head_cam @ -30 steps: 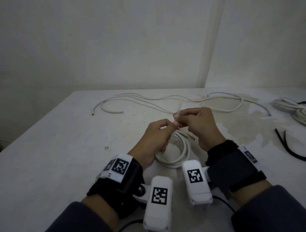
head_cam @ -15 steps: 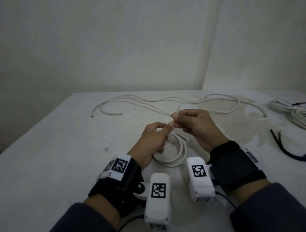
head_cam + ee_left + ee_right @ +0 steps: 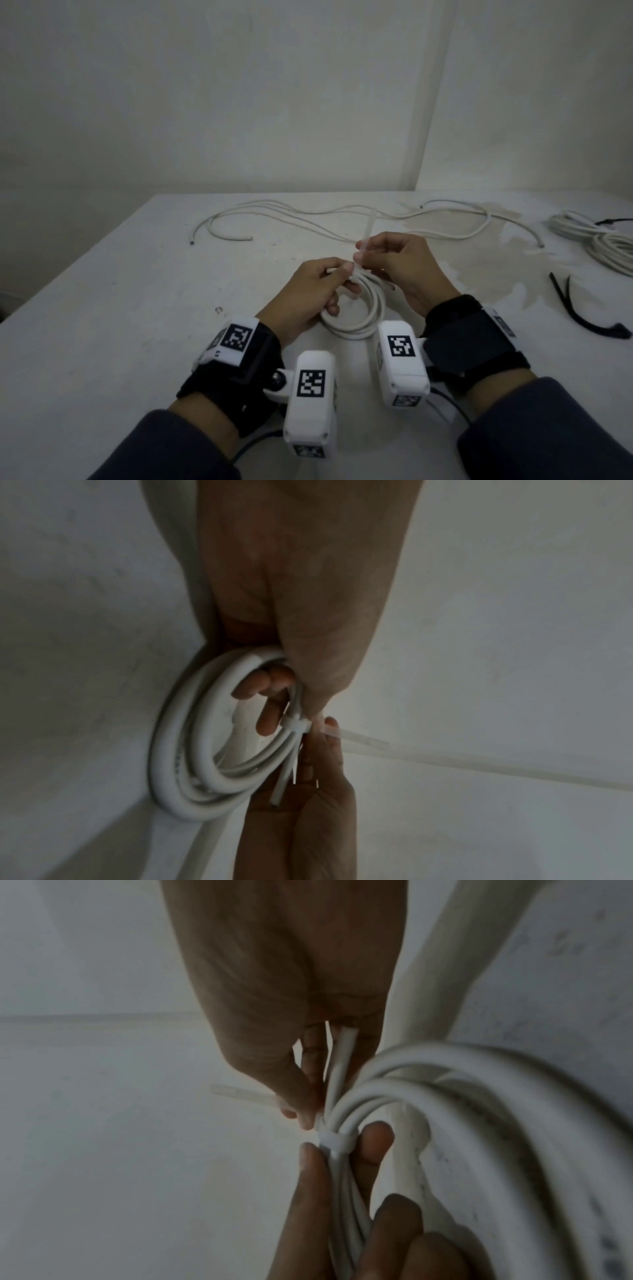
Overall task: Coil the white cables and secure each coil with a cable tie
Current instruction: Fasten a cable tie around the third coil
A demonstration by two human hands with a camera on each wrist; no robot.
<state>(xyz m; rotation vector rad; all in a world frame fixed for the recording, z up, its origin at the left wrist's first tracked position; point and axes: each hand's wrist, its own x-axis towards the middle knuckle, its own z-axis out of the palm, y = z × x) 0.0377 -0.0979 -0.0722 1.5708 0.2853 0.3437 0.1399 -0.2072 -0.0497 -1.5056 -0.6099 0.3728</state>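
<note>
A small coil of white cable (image 3: 363,320) lies on the table between my hands, its far side lifted. My left hand (image 3: 342,271) pinches the bunched strands of the coil (image 3: 192,750) just beside the white cable tie (image 3: 296,725). The tie (image 3: 337,1139) is wrapped snugly round the strands. My right hand (image 3: 360,249) pinches the tie's translucent tail (image 3: 368,230), which sticks up past the fingers (image 3: 304,1112). A short free end of the cable (image 3: 282,785) pokes out towards my right palm.
Loose white cables (image 3: 308,219) snake across the far side of the table (image 3: 102,308). A bundle of white cable (image 3: 596,240) lies at the right edge, with black cable ties (image 3: 582,318) in front of it. Walls meet in a corner behind.
Both hands stay at the coil, holding as before. A little more of the tie's tail shows above my right fingers. The head view has shifted slightly.
</note>
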